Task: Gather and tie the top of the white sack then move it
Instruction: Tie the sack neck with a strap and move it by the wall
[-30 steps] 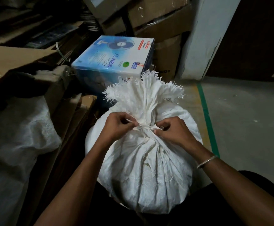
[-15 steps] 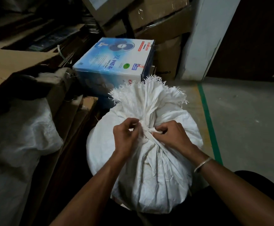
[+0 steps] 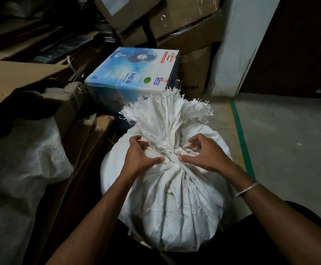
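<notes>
L hand (image 3: 140, 156) & R hand (image 3: 203, 155) clamp the neck of the white sack (image 3: 175, 203) from opp. sides. Thumbs press in just under the cord (image 3: 175, 150), tips nearly meeting, fingers curled over the bunched cloth. R fingers look hooked on the cord's loose ends. L grips cloth; can't tell if it has cord too. Prob. reason: thumbs pin the wrap so it won't slacken while the knot's cinched. Frayed top (image 3: 165, 111) fans out above the tie, so gathering's done, tying nearly, move not begun. Sack stands upright close in front of the person, base hidden, fan box (image 3: 134, 73) just behind. Bangle (image 3: 246, 189) on R wrist. Pale sack (image 3: 21, 159) lies left, cartons (image 3: 184, 23) stacked at back, green floor line (image 3: 242, 142) right.
</notes>
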The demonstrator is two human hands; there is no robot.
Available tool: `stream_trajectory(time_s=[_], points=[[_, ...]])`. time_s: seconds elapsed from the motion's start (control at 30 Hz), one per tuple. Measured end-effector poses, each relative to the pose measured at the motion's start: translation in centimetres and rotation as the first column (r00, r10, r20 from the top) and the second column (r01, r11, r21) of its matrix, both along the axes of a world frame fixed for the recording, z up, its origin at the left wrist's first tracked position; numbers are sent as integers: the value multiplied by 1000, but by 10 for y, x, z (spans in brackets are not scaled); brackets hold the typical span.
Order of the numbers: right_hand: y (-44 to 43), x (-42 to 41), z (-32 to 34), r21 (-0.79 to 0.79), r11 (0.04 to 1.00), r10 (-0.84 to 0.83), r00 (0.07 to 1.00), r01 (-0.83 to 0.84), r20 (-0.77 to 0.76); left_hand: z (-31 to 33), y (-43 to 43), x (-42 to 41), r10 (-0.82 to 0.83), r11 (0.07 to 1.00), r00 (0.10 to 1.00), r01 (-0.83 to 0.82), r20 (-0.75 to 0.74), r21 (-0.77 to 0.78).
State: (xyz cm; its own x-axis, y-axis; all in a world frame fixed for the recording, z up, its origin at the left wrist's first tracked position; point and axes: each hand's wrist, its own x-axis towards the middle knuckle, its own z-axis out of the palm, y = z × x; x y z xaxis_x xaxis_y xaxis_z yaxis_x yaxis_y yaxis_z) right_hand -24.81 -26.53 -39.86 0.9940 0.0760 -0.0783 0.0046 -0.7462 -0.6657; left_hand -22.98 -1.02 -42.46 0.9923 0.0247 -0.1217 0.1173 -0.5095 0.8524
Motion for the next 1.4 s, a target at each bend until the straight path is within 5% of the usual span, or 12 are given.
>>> stream_trajectory(time_s=[0.13,0.23,0.5,0.73,0.87,1.0,1.17,1.4], points=[[-9,-4,-4,-220,962,142,985,-162,-103,4,9,1,-252,903,963,271,-100,333],[-8,1,-15,-259,931,229,964,-257,-134,4,14,4,-363,829,922,386,-134,405],[-23,21,-28,-342,891,296,953,-297,-56,-9,16,9,-368,855,924,293,102,429],[-14,8,-38,-264,950,211,965,-165,156,-11,15,7,-440,778,894,336,79,531],[-17,4,-27,-192,979,125,955,-74,267,-1,10,1,-246,930,930,147,273,337],[-13,3,-21,-24,1000,21,984,-17,175,1,4,-5,-85,980,976,45,200,196],[-7,7,-31,4,998,-56,987,56,151,-3,5,-4,-188,971,969,159,161,177],[-1,8,-36,-20,998,-62,975,67,215,11,10,2,-365,901,924,382,-117,205]])
